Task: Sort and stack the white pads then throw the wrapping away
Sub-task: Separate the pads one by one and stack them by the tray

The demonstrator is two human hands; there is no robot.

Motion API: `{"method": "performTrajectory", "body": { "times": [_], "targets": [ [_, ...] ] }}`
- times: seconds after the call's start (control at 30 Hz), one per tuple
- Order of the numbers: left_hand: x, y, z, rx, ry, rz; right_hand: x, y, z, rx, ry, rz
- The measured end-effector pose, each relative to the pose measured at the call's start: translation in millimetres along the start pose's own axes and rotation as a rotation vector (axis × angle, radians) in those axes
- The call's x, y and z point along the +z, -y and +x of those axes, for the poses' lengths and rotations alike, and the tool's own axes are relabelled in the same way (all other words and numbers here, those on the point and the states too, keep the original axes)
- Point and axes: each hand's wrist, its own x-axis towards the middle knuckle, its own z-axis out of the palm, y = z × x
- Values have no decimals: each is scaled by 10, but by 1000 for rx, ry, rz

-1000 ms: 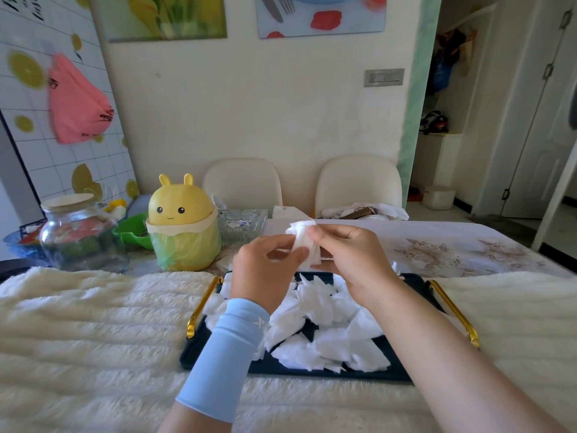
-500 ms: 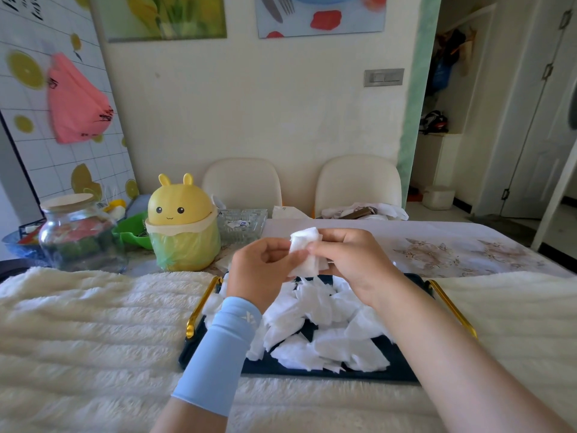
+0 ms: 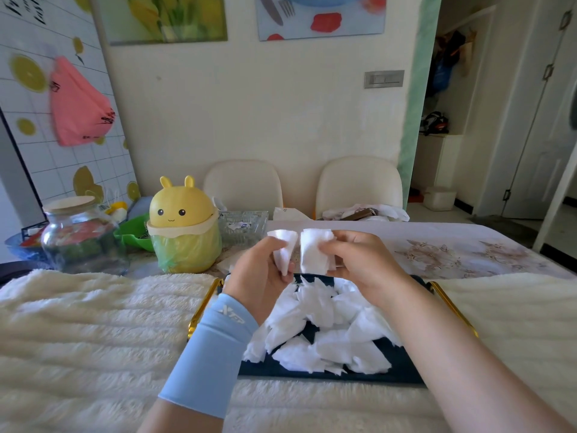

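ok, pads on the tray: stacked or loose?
Loose. The white pads lie scattered, overlapping at odd angles across the dark tray; no neat stack shows. Left hand and right hand each hold one above.

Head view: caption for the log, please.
Left hand holds one white pad, right hand another, above a dark tray of loose pads.

two white pads (image 3: 313, 250) held apart above heaped pads (image 3: 315, 332).

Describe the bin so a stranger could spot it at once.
Start at the table, beyond the fluffy white cover, on the left side. Between the glass jar and the clear dish stands the bin. It alone is yellow, with bunny ears, a small face and a yellow-green bag liner.
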Motion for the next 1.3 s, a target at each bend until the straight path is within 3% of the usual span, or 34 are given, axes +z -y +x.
{"method": "performTrajectory", "body": {
  "times": [0.3, 0.63, 0.8, 0.9, 1.1, 1.3],
  "targets": [
    [-19, 63, -11, 109, -73, 340, 29, 11, -36, -17, 59, -117],
    [-25, 104, 13, 246, -266, 479, 41, 54, -97, -24, 214, -110],
    [-56, 126, 68, 100, -111, 390, 31, 53, -98, -39, 273, -53],
    [-67, 131, 48, -42, 8, 262, 19, 40, -83, -43, 196, -22],
    [-11, 151, 103, -1, -13, 302, -140, 39, 8, -43, 113, -141],
    [138, -43, 358, 36, 64, 575, -374, 354, 179, 38, 350, -328]
  ]
}}
